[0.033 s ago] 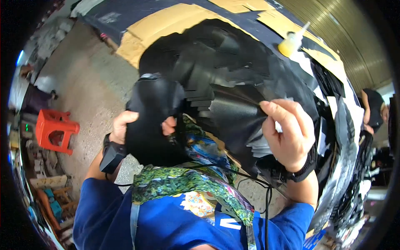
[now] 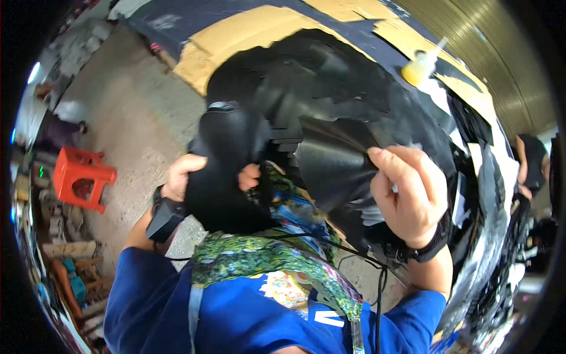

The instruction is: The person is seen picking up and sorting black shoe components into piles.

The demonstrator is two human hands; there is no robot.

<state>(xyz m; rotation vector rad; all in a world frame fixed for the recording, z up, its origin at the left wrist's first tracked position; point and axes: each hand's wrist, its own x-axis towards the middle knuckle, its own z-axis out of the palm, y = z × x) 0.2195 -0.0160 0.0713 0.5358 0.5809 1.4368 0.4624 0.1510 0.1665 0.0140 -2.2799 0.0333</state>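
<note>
L hand [image 2: 184,177] is closed round a rounded, moulded black leather-like piece [image 2: 227,171], thumb on its left edge and fingertips showing on its right side; piece is held off the bench, just above the person's lap and multicoloured patterned apron [image 2: 277,256]. R hand [image 2: 407,192] pinches the upper edge of a flat black sheet of leather-like material [image 2: 333,165], fingers curled over the top and thumb behind; sheet hangs near the bench's near edge, over a heap of black offcuts [image 2: 330,88].

Handling, as judged: both pieces look light & floppy-ish. Sheet bends where pinched, so soft, not stiff; surface has a slight sheen, prob. a bit slippery. Not fragile, but may crease. Moulded piece seems to keep its curve, firmer. Best hold for sheet: at an edge, pinch w/ thumb & fingers. For moulded piece: round its side, whole hand.

Bench [image 2: 247,29] is covered w/ dark cloth & tan cardboard. Yellow squeeze bottle w/ pale nozzle [image 2: 420,65] stands toward the far right edge, well apart from both hands.
</note>
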